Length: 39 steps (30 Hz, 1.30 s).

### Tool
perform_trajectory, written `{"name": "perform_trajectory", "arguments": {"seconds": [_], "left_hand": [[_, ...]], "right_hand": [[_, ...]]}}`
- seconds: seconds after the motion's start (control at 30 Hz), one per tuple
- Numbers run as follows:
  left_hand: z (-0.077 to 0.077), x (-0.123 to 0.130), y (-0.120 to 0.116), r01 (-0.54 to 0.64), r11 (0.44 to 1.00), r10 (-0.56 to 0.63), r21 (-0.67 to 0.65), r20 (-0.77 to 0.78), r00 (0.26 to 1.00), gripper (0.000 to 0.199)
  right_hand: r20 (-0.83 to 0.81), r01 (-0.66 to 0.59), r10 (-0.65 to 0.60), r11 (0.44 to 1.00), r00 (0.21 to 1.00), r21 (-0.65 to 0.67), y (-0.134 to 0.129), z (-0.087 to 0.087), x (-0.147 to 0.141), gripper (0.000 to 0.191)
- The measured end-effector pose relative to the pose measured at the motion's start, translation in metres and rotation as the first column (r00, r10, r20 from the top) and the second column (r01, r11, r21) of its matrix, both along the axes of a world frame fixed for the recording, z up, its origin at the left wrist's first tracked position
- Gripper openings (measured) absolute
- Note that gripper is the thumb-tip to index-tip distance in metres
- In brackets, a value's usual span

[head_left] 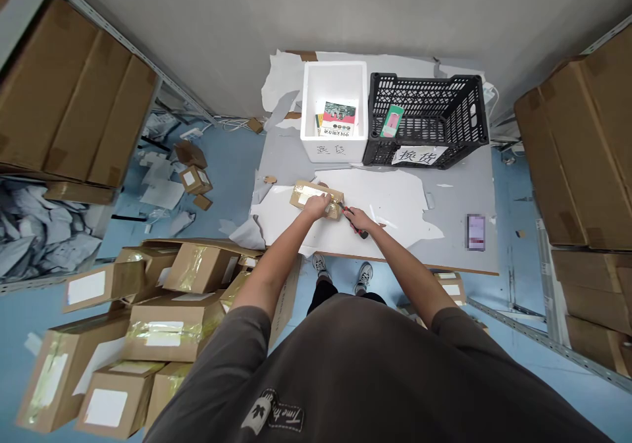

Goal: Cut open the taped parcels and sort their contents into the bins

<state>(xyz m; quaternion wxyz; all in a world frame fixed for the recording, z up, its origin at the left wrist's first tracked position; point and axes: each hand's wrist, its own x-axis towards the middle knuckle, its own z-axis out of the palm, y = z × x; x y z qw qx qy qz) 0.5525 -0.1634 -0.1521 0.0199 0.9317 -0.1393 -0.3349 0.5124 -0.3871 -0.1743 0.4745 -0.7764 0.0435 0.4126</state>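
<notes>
- head view: the left hand (318,205) grips a small taped box (305,191), its fingers over the top and near side.
- the right hand (358,220) is closed around a red and black tool (363,234), its tip at the box's right end.
- the box lies on white paper (395,196) on the counter (459,199), near the front edge.
- behind it, a white bin (309,148) holds books (340,119); just beside, a black crate (457,151) holds a green pack (392,121).
- a phone (476,232) lies to the right, its screen blurred.
</notes>
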Motion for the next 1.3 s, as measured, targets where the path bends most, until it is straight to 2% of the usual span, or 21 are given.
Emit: {"name": "perform_trajectory", "arguments": {"seconds": [0.13,0.5,0.7,1.1,1.2,1.3], "left_hand": [[-0.001,0.002,-0.001,0.004,1.0,-0.004,0.005,-0.005,1.0,0.068],[-0.004,0.004,-0.002,0.012,1.0,-0.012,0.005,-0.003,1.0,0.073],[-0.002,0.005,-0.002,0.018,1.0,-0.018,-0.002,0.003,1.0,0.069],[-0.002,0.005,0.003,-0.017,1.0,0.017,-0.008,0.015,1.0,0.064],[-0.005,0.004,0.006,-0.028,0.999,0.029,-0.04,0.018,0.999,0.065],[-0.01,0.002,0.012,-0.014,0.991,0.022,-0.136,0.058,0.998,0.067]], "right_hand": [[0.004,-0.001,0.001,1.0,1.0,0.022,-0.001,-0.003,-0.003,0.031],[-0.022,0.088,-0.088,0.996,0.996,0.012,0.003,-0.007,-0.017,0.032],[0.0,0.131,-0.131,0.991,0.991,-0.001,0.011,-0.007,-0.024,0.033],[0.005,0.163,-0.164,0.984,0.986,0.067,0.011,-0.015,-0.03,0.028],[0.015,0.182,-0.184,0.98,0.983,0.08,0.009,-0.018,-0.041,0.028],[0.021,0.184,-0.186,0.979,0.982,0.087,0.007,-0.021,-0.056,0.03]]}}
